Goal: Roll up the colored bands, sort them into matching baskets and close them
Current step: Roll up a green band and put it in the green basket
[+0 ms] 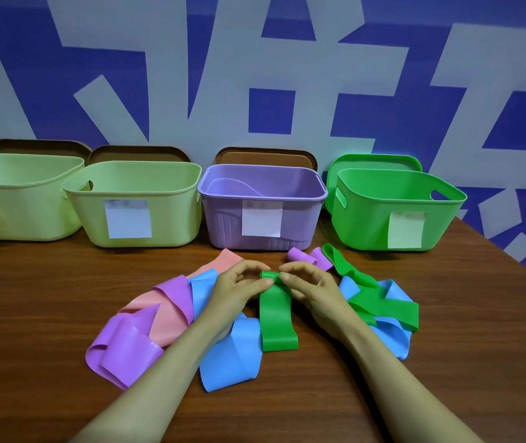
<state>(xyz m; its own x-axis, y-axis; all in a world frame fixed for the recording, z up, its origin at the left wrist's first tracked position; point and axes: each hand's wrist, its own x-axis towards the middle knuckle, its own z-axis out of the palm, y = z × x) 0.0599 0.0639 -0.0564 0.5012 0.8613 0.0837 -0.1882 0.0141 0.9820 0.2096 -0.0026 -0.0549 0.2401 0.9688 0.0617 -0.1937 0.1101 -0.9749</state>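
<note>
In front of the purple basket (223,219), the left hand (239,290) and right hand (311,290) each pinched, in a narrow grip, the rolled far end of a green band (277,321) lying flat on the desk (47,298). Other loose bands (229,356), pink, purple and blue, lay before that basket too.

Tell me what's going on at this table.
A person is rolling up a green band: the left hand and right hand pinch its far end, where only the first turn is curled; the rest lies flat. Purple bands, a pink band, blue bands and a second green band lie loose around it on the wooden table. Two pale green baskets, a purple basket and a bright green basket stand open at the back, lids propped behind them.
</note>
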